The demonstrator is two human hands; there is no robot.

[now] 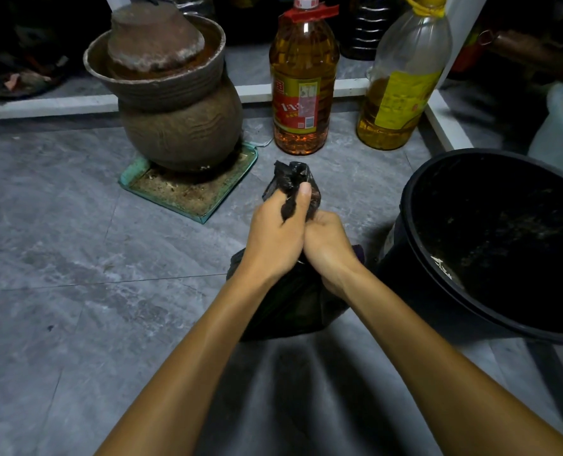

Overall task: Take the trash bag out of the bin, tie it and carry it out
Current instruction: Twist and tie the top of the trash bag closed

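Grey stone-patterned tiles make up the floor [76, 258], and two bare forearms reach out over it from the near edge of the view. The black trash bag [286, 301] sits on the floor under the wrists, out of the bin and just beside it. The left hand [278, 232] is closed tight around the gathered neck of the bag, thumb pressed up against the twisted plastic, and a bunched tuft of the bag's top sticks out beyond the fingers. The right hand [328, 245] is pressed against the left, its fingers curled around the same neck lower down. To the right stands the black bin [444, 291], tilted toward the camera, its dark inside showing no liner. Farther on, a brown clay jar [181, 126] with an upturned bowl as its lid rests on a green tray [188, 195]. Right of it stand a full oil bottle [303, 83] with a red cap and a part-empty oil bottle [402, 77] with a yellow label, both near a white frame [438, 123] at the far side of the floor.
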